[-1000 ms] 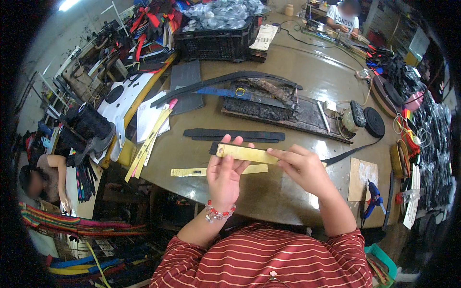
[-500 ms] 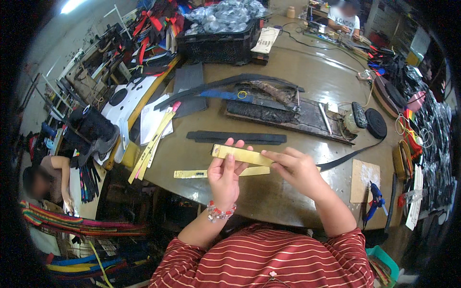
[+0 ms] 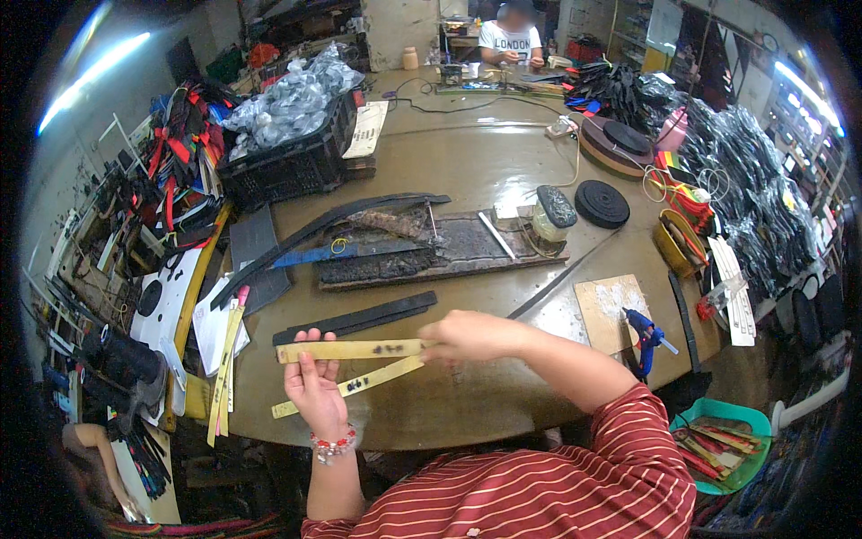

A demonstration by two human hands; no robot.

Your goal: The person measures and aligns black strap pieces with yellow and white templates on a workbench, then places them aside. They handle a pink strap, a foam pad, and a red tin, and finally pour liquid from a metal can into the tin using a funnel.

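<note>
A flat yellow strip [image 3: 364, 350] with small dark marks is stretched between my hands above the table. My left hand [image 3: 314, 382] grips its left end, thumb on top and fingers behind. At the other end, the fingers of my right hand [image 3: 471, 337] are pinched on the strip, partly hiding that end. Below it, a second yellow strip [image 3: 359, 384] with dark marks lies slantwise on the table. Just beyond my hands rest black straps [image 3: 377, 313], placed one against the other.
Farther off lies a dark, worn board [image 3: 467, 242] with a long black strap [image 3: 341, 216]. On the right are a blue glue gun [image 3: 645, 332], a tan board [image 3: 603, 301] and a black strap roll [image 3: 602, 204]. A black crate [image 3: 287, 157] stands far left. Another person [image 3: 510, 40] sits across the table.
My right hand has moved rightward, away from my left, and more of the yellow strip shows between them. The whole view has turned to the right.
</note>
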